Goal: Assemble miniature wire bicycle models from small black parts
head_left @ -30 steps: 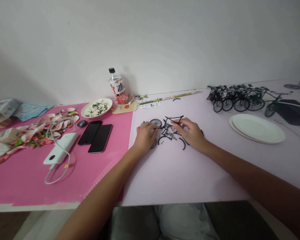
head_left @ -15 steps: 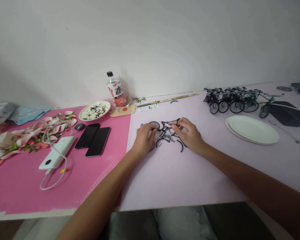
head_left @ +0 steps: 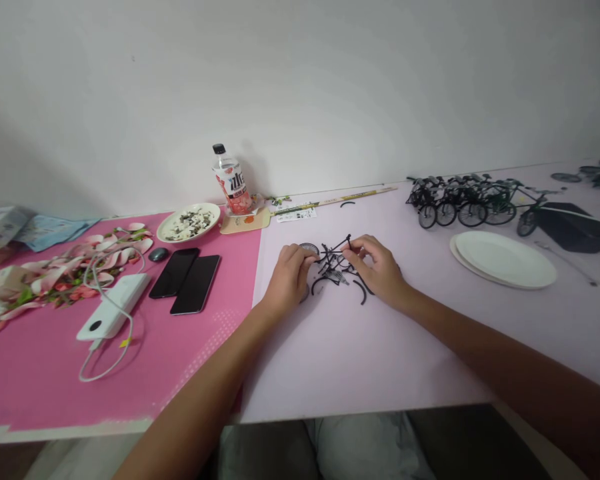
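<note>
Between my two hands is a thin black toy bicycle frame (head_left: 336, 249), tilted just above a cluster of small parts. My left hand (head_left: 289, 275) pinches its left end between thumb and fingertips. On the other side, my right hand (head_left: 379, 268) grips the frame's right part with thumb and forefinger. Below lie small grey pieces (head_left: 338, 274) and curved black strips (head_left: 364, 293) that look like mudguards. A spoked black wheel (head_left: 309, 247) rests behind my left fingers, partly hidden by them.
Several assembled toy bicycles (head_left: 473, 210) stand at the back right, near white oval plates (head_left: 507, 260) and a black box (head_left: 577, 227). To the left are phones (head_left: 196, 285), a power bank (head_left: 114, 307), a bowl (head_left: 164, 233), a drink bottle (head_left: 234, 185) and artificial petals (head_left: 55, 273).
The black frame has turned, and its upper end now sticks up higher between my hands. Both hands stay in nearly the same place, with the left fingertips drawn slightly closer to the frame.
</note>
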A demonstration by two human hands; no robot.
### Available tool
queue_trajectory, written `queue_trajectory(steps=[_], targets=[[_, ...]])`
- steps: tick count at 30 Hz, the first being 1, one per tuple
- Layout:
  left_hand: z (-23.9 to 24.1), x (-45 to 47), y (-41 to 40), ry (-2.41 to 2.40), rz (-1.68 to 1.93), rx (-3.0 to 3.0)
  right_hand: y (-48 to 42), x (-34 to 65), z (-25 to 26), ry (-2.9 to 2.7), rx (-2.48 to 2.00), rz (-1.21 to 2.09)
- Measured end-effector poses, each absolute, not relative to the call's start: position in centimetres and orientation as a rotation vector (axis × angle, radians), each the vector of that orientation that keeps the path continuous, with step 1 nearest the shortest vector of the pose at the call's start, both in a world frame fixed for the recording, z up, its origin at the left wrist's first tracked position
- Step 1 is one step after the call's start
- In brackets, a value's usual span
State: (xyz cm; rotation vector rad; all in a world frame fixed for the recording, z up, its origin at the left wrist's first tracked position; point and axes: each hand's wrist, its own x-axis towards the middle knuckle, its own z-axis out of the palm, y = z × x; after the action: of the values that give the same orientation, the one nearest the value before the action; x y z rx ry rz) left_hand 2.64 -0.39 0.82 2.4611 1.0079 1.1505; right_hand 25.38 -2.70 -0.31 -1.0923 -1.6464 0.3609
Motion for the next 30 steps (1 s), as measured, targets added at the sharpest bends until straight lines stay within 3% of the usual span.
queue_trajectory(steps=[14, 30], targets=[[1.3, 2.9, -0.6, 0.925, 0.999, 2.726, -2.7, 25.3, -0.5, -1.649, -1.025, 0.286], [1.4, 3.0, -1.0, 0.922, 1.0, 2.635, -2.7, 25.3, -0.4, -1.67, -1.021, 0.202]])
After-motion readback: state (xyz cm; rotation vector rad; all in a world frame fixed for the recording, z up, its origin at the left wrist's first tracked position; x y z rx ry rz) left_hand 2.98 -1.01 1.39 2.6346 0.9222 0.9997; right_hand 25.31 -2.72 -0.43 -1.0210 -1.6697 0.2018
